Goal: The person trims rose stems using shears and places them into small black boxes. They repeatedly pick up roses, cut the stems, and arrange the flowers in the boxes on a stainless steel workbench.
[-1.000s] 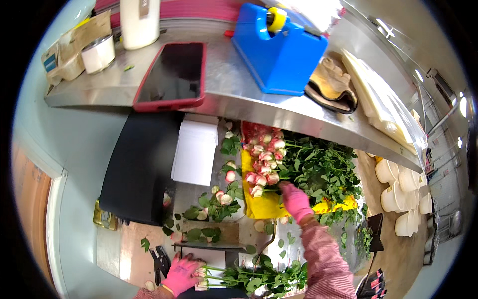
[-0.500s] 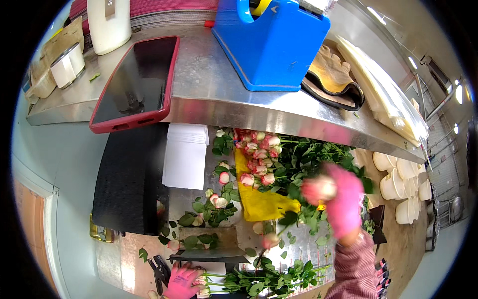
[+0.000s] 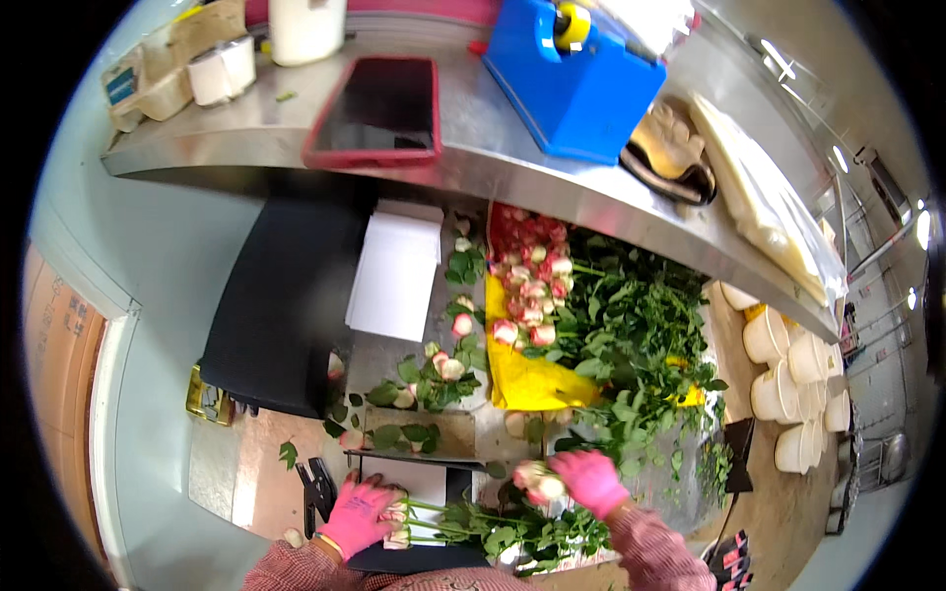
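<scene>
My left hand [image 3: 360,515], in a pink glove, lies with spread fingers on a white sheet [image 3: 414,478], touching the heads of pale roses [image 3: 396,522] laid crosswise there. My right hand [image 3: 588,478], also gloved, grips a white-and-pink rose [image 3: 540,483] above their leafy stems. A black hand tool [image 3: 317,492] lies left of my left hand. Beyond both hands, many red-edged cream roses [image 3: 532,286] with dense foliage rest on yellow wrapping [image 3: 522,384]. Loose heads and leaves [image 3: 424,384] are scattered beside them.
A steel shelf [image 3: 473,148] carries a phone [image 3: 374,108], blue tape dispenser [image 3: 572,94], old glove [image 3: 670,148] and clear sleeves [image 3: 764,207]. Below are white paper [image 3: 394,276] and a black slab [image 3: 276,295]. Several white buckets [image 3: 774,389] stand right; a doorway [image 3: 69,355] is left.
My right hand has moved from the bunch on the yellow wrapping out to the right, then down toward the stems in front, now with a rose in it. My left hand stays beside the laid roses.
</scene>
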`<state>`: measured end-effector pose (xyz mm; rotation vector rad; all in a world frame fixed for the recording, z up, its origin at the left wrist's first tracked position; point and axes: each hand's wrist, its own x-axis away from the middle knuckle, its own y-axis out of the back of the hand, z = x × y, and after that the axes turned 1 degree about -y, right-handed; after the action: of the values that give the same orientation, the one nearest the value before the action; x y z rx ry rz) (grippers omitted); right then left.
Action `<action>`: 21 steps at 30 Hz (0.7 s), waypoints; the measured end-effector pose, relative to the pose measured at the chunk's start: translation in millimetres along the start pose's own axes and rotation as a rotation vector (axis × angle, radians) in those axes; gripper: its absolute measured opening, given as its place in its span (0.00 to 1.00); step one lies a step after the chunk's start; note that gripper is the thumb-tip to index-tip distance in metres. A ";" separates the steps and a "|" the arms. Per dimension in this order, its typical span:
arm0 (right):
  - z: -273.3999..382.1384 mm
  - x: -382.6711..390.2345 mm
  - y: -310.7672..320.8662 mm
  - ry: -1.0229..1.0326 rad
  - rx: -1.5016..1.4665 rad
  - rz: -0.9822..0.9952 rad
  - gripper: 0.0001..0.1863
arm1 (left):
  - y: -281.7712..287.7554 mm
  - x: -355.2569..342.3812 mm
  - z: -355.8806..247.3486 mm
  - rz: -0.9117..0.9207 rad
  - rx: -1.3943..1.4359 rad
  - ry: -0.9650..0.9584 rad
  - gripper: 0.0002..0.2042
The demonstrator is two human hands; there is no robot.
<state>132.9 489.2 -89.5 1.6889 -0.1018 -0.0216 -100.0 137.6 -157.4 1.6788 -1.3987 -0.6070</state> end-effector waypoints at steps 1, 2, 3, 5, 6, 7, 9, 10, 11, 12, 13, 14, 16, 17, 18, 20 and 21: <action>-7.3 -1.3 43.4 -0.159 0.060 0.016 0.06 | 1.0 0.6 0.2 -0.010 0.008 -0.004 0.27; -22.3 -2.8 90.4 -0.320 0.114 0.040 0.06 | -0.5 4.7 -1.8 -0.010 0.022 -0.007 0.27; -39.7 -0.8 129.1 -0.492 0.177 -0.017 0.08 | -9.8 9.1 0.2 -0.083 0.014 -0.019 0.27; -42.6 -18.1 206.2 -0.391 0.214 -0.363 0.11 | -16.5 13.4 4.7 -0.091 -0.014 -0.003 0.26; -24.1 -28.2 239.2 -0.279 0.223 -0.439 0.13 | -19.6 10.3 6.7 -0.095 -0.014 0.000 0.26; 0.9 -39.6 248.2 -0.183 0.163 -0.363 0.14 | -22.3 13.0 10.2 -0.134 -0.050 -0.032 0.25; 52.3 -66.7 229.4 -0.023 -0.109 -0.039 0.17 | -25.3 12.1 11.2 -0.147 -0.059 -0.022 0.25; 81.6 -76.6 205.5 0.083 -0.209 0.048 0.19 | -26.5 12.6 12.2 -0.172 -0.048 -0.042 0.25; 103.0 -85.9 169.1 0.157 -0.298 0.081 0.20 | -21.6 9.3 10.3 -0.237 0.044 -0.053 0.27; 121.6 -94.2 121.8 0.235 -0.387 0.118 0.21 | -23.3 12.6 9.1 -0.196 0.080 -0.029 0.27; 136.7 -104.4 76.2 0.138 -0.481 0.243 0.22 | -24.2 14.7 10.1 -0.206 0.069 -0.035 0.27; 144.8 -111.8 34.1 0.031 -0.557 0.371 0.23 | -24.6 14.1 9.7 -0.221 0.059 -0.051 0.28; 150.8 -112.2 -39.1 -0.011 -0.564 0.227 0.25 | -29.2 15.9 10.6 -0.219 0.019 -0.044 0.29; 157.8 -112.8 -51.8 0.012 -0.515 0.142 0.26 | -24.6 19.2 7.1 -0.191 -0.019 0.005 0.29; 159.9 -113.0 -62.9 0.005 -0.508 0.228 0.26 | -23.9 21.1 5.8 -0.211 -0.012 0.028 0.29; 167.0 -120.1 -60.8 -0.016 -0.481 0.390 0.26 | -21.8 23.1 3.1 -0.258 -0.003 0.062 0.29; 168.8 -123.8 -58.5 0.012 -0.507 0.426 0.27 | -19.2 24.5 3.2 -0.250 -0.002 0.052 0.30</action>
<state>0.3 338.9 -173.5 1.1358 -0.4113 0.2620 -85.8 113.5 -171.6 1.8707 -1.1600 -0.6982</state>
